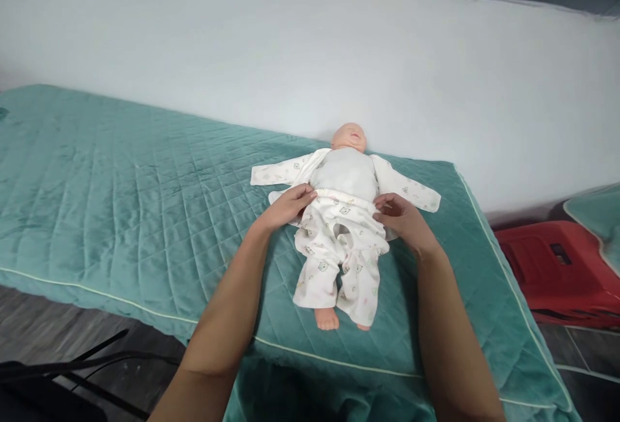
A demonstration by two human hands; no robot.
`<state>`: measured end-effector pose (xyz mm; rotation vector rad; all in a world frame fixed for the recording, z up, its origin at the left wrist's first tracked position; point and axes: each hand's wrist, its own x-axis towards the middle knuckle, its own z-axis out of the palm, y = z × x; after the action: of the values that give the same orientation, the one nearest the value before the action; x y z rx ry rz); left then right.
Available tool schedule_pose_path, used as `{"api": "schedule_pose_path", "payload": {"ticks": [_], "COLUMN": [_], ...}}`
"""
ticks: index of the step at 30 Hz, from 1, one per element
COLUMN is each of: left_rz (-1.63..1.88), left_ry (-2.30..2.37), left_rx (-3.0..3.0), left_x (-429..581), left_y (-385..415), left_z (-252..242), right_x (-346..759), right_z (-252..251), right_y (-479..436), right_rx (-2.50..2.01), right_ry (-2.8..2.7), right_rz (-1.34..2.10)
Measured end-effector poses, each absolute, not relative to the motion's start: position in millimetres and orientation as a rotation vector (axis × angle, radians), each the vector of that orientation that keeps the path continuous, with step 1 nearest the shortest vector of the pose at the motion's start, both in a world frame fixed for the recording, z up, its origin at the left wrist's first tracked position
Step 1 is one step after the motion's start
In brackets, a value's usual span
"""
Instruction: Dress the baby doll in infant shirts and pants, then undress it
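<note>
A baby doll (349,136) lies on its back, with its head near the wall. It wears an opened white printed jacket (404,186), its sleeves spread to both sides, over a pale torso (346,171). White patterned baby trousers (358,260) cover its legs, and a bare foot (327,319) shows below one cuff. At the left end of the waistband, my left hand (290,205) has its thumb and fingers closed on the fabric. Opposite it, my right hand (400,215) pinches the waistband's right end. An opening shows at the crotch of the trousers.
Under the doll is a green quilted cover (145,202) with pale piping along its edge. A white wall (242,53) rises behind. On the right stands a red plastic item (557,267). Dark thin bars and a cable (121,355) show at lower left, above a grey floor.
</note>
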<state>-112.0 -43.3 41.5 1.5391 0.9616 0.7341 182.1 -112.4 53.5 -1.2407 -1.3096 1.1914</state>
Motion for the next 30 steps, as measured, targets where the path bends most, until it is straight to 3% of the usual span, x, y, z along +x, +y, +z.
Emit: {"api": "schedule_pose_path", "payload": {"ticks": [14,30], "left_rz": [0.487,0.642], "left_ry": [0.752,0.967], "left_rx": [1.55,1.519], "left_x": [-120,-111], "left_y": [-36,-34], "left_z": [41,36], "right_x": [176,181], "right_z": [43,28], "right_y": [-109,-104], "right_rx": [-1.763,-1.521], "right_ry": [-1.543,-1.391], "right_rz": [0.715,1.024]}}
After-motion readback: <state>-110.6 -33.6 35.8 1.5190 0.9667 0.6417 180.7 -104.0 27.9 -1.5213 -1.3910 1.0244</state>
